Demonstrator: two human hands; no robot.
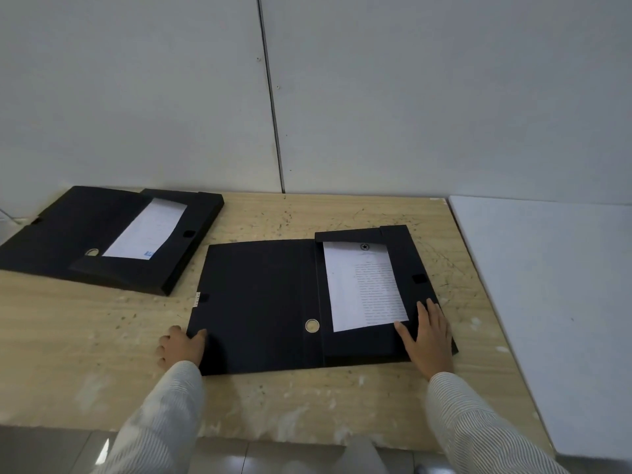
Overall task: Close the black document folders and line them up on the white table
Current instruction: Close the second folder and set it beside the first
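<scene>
A black document folder (263,302) lies open in the middle of a worn wooden table, its cover flap spread to the left and a printed sheet (364,285) showing in its right half. My left hand (181,347) grips the near left corner of the cover flap, thumb on top. My right hand (429,336) rests flat, fingers spread, on the folder's near right corner beside the sheet. A second black folder (85,234) lies open at the far left, also holding a white sheet (145,230).
The wooden table (307,398) is scuffed and stained, with its front edge near me. A white table (554,302) adjoins it on the right. A grey panelled wall (307,97) stands directly behind both tables. Tiled floor shows below the front edge.
</scene>
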